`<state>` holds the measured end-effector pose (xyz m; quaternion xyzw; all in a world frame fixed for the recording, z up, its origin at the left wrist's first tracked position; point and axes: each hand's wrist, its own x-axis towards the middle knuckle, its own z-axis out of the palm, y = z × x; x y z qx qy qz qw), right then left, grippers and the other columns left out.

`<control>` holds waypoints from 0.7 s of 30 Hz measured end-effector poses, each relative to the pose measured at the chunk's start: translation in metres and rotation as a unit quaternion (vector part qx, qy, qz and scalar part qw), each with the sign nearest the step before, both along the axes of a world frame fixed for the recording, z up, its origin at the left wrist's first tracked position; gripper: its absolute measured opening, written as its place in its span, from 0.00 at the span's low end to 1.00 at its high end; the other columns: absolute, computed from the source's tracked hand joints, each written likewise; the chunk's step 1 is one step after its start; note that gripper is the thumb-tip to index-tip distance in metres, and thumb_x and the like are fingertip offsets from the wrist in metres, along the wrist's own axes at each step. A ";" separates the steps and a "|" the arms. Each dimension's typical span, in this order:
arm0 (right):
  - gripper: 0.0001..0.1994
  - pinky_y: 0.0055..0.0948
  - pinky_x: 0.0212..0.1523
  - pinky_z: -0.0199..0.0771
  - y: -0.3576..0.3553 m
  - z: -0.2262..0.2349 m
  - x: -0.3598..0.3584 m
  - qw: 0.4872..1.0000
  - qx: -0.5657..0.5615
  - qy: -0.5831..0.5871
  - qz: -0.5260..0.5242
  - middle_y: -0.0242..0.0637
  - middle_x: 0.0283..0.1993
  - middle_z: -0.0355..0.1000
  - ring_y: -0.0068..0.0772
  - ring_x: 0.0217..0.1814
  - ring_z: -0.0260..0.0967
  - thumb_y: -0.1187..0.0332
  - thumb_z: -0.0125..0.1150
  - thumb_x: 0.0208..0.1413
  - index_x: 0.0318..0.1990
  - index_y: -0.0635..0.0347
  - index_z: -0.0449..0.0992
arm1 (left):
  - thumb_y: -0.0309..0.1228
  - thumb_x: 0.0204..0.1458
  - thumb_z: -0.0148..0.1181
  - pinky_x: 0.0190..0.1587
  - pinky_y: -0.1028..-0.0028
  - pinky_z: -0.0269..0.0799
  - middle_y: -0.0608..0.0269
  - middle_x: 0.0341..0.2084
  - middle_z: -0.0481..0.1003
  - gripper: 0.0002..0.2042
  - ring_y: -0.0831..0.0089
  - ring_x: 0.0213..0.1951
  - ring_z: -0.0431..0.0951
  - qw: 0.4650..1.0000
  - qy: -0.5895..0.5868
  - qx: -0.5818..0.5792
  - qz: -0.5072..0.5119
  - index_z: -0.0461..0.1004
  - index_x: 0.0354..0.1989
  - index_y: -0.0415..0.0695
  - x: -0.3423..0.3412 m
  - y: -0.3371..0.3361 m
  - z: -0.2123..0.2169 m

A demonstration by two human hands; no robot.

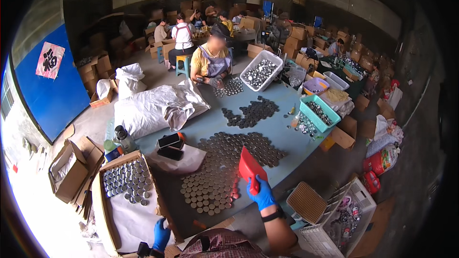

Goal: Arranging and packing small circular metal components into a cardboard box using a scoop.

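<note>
My right hand [261, 194], in a blue glove, is closed round the handle of a red plastic scoop [252, 165]. The scoop's flat, wide part points away from me over the table. Beneath and left of it spread many round metal caps [210, 181], laid flat side by side. My left hand [161, 235], also gloved in blue, is low by the near right rim of a cardboard tray [158, 191]. Its fingers are too small and foreshortened to show whether they grip anything. Several rows of silvery caps [126, 180] lie on the tray's white lining.
Dark caps [251, 112] lie farther across the blue-grey table [291, 98]. Phones [169, 147] and a white sack [160, 107] are at left. A teal basket [319, 113] and white bin [261, 70] hold small parts. A seated co-worker [213, 62] handles pieces opposite. A crate [342, 220] stands right.
</note>
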<state>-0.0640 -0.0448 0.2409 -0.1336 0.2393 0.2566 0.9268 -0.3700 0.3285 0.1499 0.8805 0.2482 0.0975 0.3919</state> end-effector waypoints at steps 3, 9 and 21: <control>0.14 0.34 0.34 0.78 -0.022 -0.022 0.050 0.999 -0.035 0.003 -0.001 0.39 0.37 0.76 0.33 0.33 0.74 0.60 0.60 0.60 0.47 0.60 0.72 | 0.18 0.57 0.52 0.65 0.68 0.58 0.56 0.57 0.71 0.21 0.65 0.61 0.67 0.971 -0.206 -0.119 0.026 0.67 0.61 0.37 0.046 -0.004 0.182; 0.09 0.30 0.39 0.77 -0.014 0.013 0.075 0.970 -0.208 -0.116 -0.040 0.31 0.37 0.76 0.28 0.36 0.74 0.63 0.56 0.63 0.46 0.54 0.74 | 0.31 0.59 0.51 0.64 0.63 0.60 0.47 0.53 0.72 0.20 0.61 0.59 0.69 0.747 -0.561 0.275 0.228 0.69 0.55 0.28 -0.035 -0.002 0.399; 0.09 0.36 0.45 0.73 -0.001 -0.003 0.072 0.928 -0.343 -0.124 -0.073 0.27 0.40 0.75 0.28 0.41 0.71 0.62 0.58 0.62 0.47 0.50 0.74 | 0.31 0.60 0.50 0.64 0.64 0.59 0.48 0.54 0.71 0.20 0.61 0.60 0.68 0.734 -0.569 0.338 0.154 0.68 0.56 0.30 -0.030 -0.008 0.417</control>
